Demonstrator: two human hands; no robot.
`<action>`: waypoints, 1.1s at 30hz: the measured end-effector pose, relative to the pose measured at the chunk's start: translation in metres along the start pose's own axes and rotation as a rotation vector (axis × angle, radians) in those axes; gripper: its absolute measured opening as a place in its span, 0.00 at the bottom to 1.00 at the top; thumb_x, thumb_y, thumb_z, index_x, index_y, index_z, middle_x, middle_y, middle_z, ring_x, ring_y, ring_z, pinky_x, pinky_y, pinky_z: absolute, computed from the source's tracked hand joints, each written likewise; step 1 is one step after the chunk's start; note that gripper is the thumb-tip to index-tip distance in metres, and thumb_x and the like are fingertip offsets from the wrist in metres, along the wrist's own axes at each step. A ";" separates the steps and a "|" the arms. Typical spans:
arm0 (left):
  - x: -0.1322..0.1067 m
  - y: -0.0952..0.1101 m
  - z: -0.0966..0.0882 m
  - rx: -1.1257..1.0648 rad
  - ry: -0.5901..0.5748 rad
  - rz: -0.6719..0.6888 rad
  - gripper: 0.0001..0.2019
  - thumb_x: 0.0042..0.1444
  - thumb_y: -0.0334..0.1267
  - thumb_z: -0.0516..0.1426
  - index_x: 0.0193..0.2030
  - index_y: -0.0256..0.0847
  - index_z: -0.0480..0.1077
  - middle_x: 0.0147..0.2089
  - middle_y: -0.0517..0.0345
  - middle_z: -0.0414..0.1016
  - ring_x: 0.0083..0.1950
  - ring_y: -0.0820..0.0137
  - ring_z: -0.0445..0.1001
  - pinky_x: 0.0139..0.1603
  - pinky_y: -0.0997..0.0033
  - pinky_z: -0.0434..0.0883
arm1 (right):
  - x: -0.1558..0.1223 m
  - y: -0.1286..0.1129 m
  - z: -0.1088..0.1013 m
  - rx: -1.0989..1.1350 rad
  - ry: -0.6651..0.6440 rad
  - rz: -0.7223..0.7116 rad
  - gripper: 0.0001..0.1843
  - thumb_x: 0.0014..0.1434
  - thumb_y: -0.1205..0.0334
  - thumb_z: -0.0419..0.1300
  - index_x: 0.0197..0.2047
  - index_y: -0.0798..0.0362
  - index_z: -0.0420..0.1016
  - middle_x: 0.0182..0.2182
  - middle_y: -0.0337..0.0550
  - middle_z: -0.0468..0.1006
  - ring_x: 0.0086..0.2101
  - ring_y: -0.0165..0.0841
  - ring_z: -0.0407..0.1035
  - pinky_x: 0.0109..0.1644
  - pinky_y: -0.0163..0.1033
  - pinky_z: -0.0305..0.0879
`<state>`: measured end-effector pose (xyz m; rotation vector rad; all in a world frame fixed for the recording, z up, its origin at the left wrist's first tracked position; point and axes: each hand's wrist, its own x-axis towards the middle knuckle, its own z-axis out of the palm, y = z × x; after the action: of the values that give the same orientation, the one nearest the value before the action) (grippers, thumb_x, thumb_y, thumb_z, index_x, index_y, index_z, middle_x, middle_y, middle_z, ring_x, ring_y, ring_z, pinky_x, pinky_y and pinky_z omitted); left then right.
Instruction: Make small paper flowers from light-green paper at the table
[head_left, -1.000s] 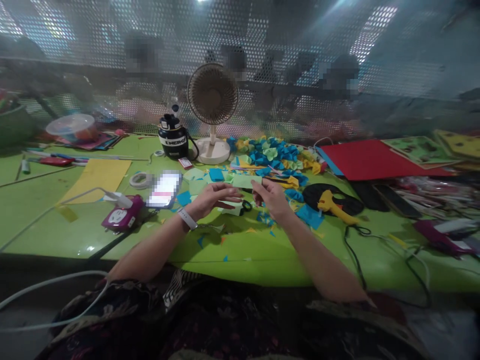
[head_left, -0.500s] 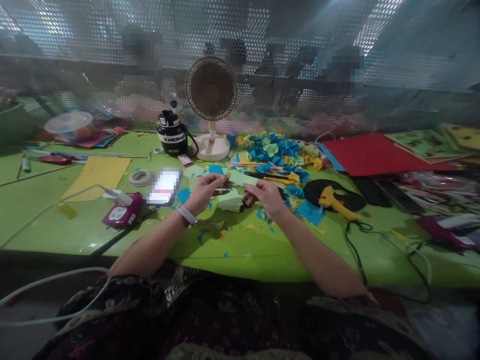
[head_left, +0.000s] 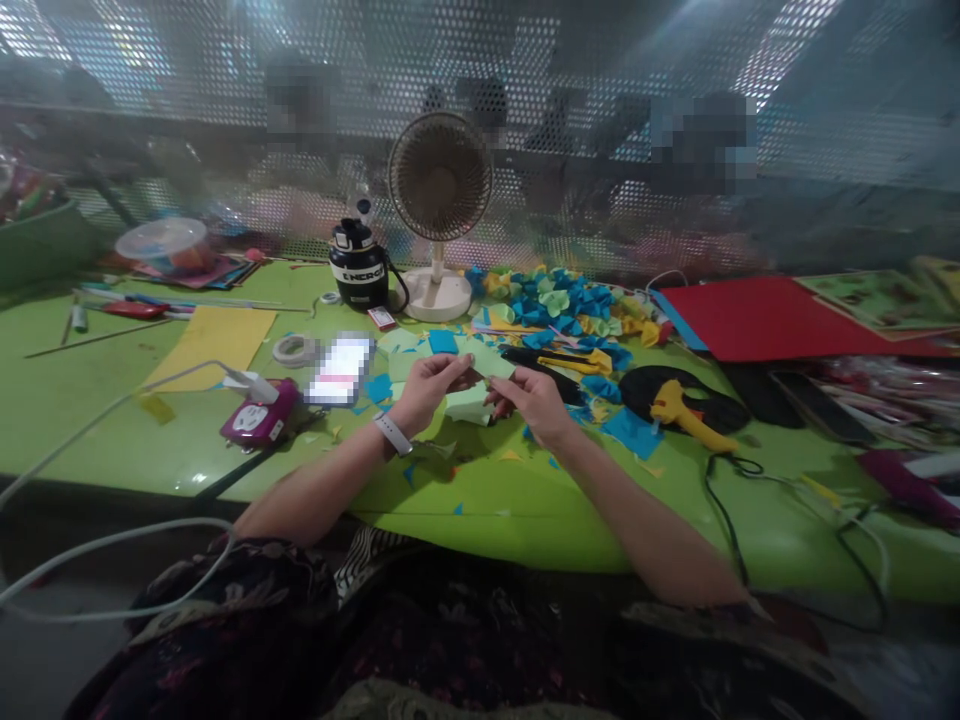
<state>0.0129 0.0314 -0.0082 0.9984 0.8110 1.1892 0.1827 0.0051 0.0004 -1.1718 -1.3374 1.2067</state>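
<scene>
Over the middle of the green table, my left hand pinches a light green paper piece between thumb and forefinger. My right hand grips the same paper from the other side, its fingertips close to the left ones. Part of the paper is hidden by the fingers. Just below the hands lies another pale green paper. A small blue paper piece rests behind the left hand. Beyond the right hand is a yellow and black utility knife.
Folded blue, green and yellow paper pieces are heaped beside a fan and a black bottle. A yellow glue gun lies right, its cord trailing. Phone, tape roll and purple power socket are left.
The view has turned slightly left, so things sit farther right. My right hand has come closer to the left, and the held paper shows less of its surface.
</scene>
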 end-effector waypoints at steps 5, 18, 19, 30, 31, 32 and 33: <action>0.004 0.007 -0.005 -0.027 0.037 0.010 0.20 0.43 0.52 0.69 0.29 0.36 0.73 0.29 0.56 0.79 0.31 0.73 0.79 0.43 0.70 0.75 | 0.004 -0.001 -0.015 -0.014 0.041 -0.038 0.20 0.47 0.45 0.67 0.26 0.53 0.71 0.21 0.39 0.77 0.17 0.27 0.66 0.21 0.33 0.62; 0.003 0.001 -0.008 0.041 -0.188 -0.165 0.20 0.44 0.50 0.70 0.25 0.36 0.70 0.24 0.59 0.74 0.27 0.75 0.75 0.38 0.70 0.76 | 0.003 0.006 -0.030 -0.607 -0.074 -0.874 0.17 0.60 0.68 0.57 0.45 0.42 0.83 0.40 0.44 0.75 0.39 0.34 0.72 0.42 0.41 0.71; 0.003 0.000 -0.008 0.060 -0.191 -0.162 0.20 0.43 0.49 0.70 0.25 0.36 0.70 0.25 0.59 0.74 0.27 0.75 0.75 0.38 0.70 0.75 | 0.002 0.007 -0.031 -0.623 -0.066 -0.893 0.17 0.60 0.68 0.58 0.46 0.41 0.83 0.41 0.45 0.75 0.39 0.34 0.71 0.41 0.41 0.71; 0.002 0.003 -0.007 0.140 -0.211 -0.079 0.21 0.42 0.48 0.71 0.24 0.34 0.67 0.22 0.65 0.69 0.26 0.78 0.71 0.35 0.72 0.74 | 0.005 0.011 -0.034 -0.773 0.003 -0.890 0.12 0.62 0.63 0.60 0.42 0.40 0.84 0.46 0.45 0.75 0.43 0.38 0.69 0.39 0.43 0.69; 0.002 0.002 -0.007 0.143 -0.220 -0.071 0.21 0.42 0.48 0.71 0.25 0.34 0.68 0.23 0.64 0.69 0.26 0.78 0.72 0.36 0.72 0.74 | 0.004 0.010 -0.032 -0.746 0.012 -0.887 0.10 0.62 0.62 0.61 0.41 0.40 0.84 0.46 0.45 0.75 0.44 0.38 0.69 0.40 0.43 0.69; 0.001 0.001 -0.006 0.139 -0.232 -0.067 0.21 0.43 0.48 0.71 0.26 0.34 0.68 0.24 0.63 0.71 0.28 0.76 0.74 0.38 0.71 0.75 | 0.004 0.010 -0.030 -0.707 0.024 -0.878 0.09 0.62 0.61 0.61 0.40 0.41 0.84 0.46 0.46 0.75 0.45 0.38 0.69 0.41 0.43 0.70; 0.001 0.001 -0.006 0.132 -0.246 -0.066 0.21 0.43 0.49 0.70 0.26 0.33 0.69 0.25 0.61 0.73 0.30 0.74 0.76 0.39 0.69 0.75 | 0.003 0.009 -0.028 -0.660 0.042 -0.863 0.08 0.62 0.60 0.62 0.38 0.42 0.83 0.46 0.46 0.75 0.45 0.38 0.69 0.43 0.44 0.70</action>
<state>0.0072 0.0334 -0.0096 1.1912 0.7271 0.9434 0.2106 0.0112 -0.0067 -0.8451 -1.9862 0.1124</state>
